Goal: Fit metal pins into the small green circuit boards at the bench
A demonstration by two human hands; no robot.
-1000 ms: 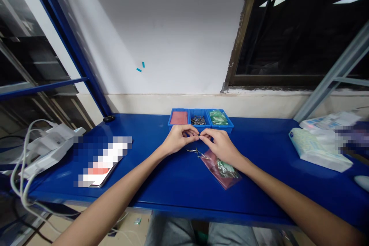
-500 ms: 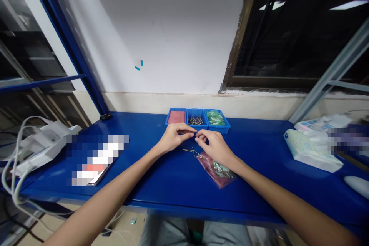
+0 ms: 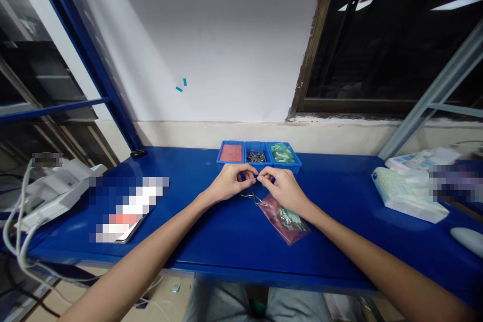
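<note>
Slim, pale piece (image 3: pixel 257 178), tiny in my view, is pinched in the fingertips of the right hand (image 3: pixel 284 187) above the smooth blue table (image 3: pixel 211 241), nearer its back edge than its front. The left hand (image 3: pixel 231 182) narrows thumb and finger toward it; from here I can't tell whether they grip. A loose pinch could drop it among thin, shiny metal rods (image 3: pixel 261 204) by the flat, glossy red plastic bag (image 3: pixel 277 222).
</note>
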